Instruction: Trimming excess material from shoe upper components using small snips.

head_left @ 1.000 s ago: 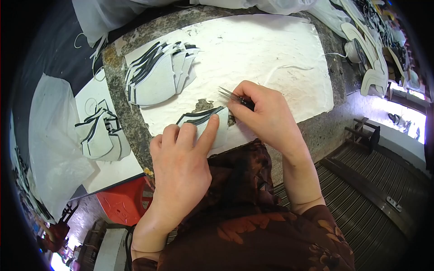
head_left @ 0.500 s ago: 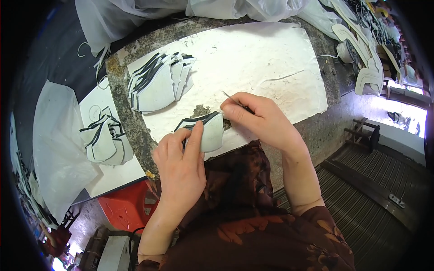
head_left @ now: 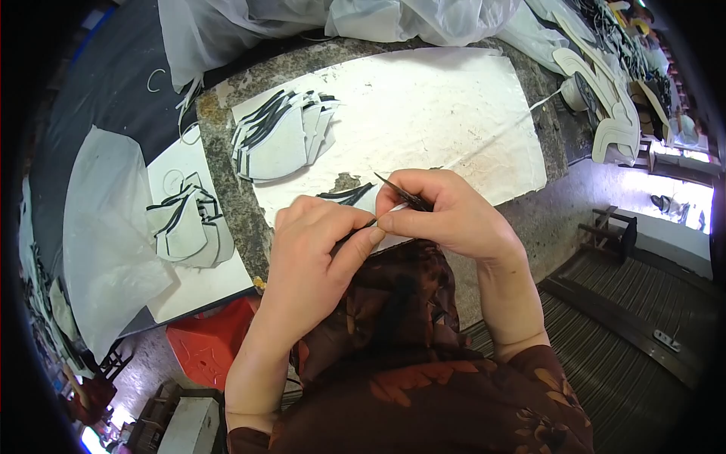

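Close together near the front edge of the white work sheet, both my hands work on a curved white piece edged in black, which looks like a shoe-upper part. My left hand covers much of it and pinches its edge between thumb and fingers. My right hand is closed around a dark pointed tool, seemingly small scissors, its tip pointing up and left. Its thumb and fingertip also pinch at the piece's edge, by the end of a narrow white tape. Their exact contact is partly hidden.
Similar pieces lie fanned in a stack at the far left of the sheet. More sit on a white board further left, beside a plastic sheet. A tape spool stands at the right. A red stool is below.
My left hand has shifted right and up to meet my right hand, now covering more of the piece. The white tape from the spool has become taut. The view has shifted slightly.
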